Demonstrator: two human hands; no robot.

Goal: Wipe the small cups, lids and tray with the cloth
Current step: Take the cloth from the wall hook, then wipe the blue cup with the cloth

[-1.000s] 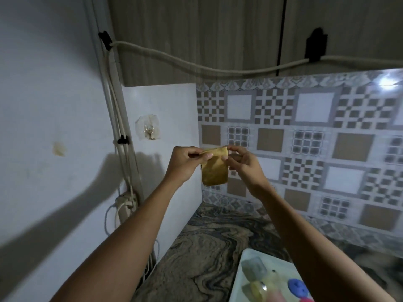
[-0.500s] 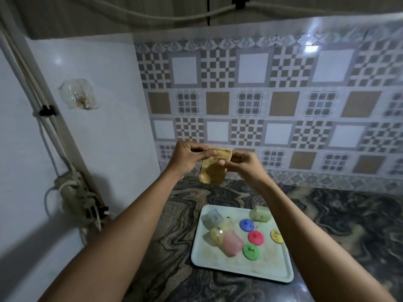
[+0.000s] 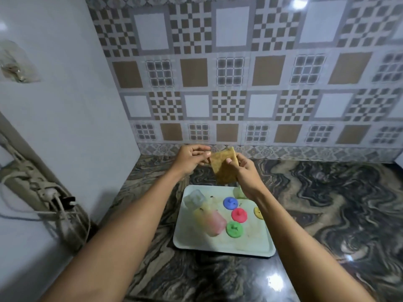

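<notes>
A folded yellow-brown cloth hangs in the air above the far edge of a white tray. My left hand pinches its left corner and my right hand grips its right side. On the tray lie several small translucent cups: a clear one, a yellow one, a pink one, and a greenish one partly hidden by my right wrist. Round lids lie beside them: blue, red, green, and a yellow one half hidden by my right forearm.
The tray sits on a dark marbled counter in a corner, with a patterned tile wall behind and a white wall on the left. A power strip with cables hangs at the left wall.
The view has tilted down, bringing the tray and counter fully into sight. Both hands have kept hold of the cloth and lowered with it toward the tray's far edge.
</notes>
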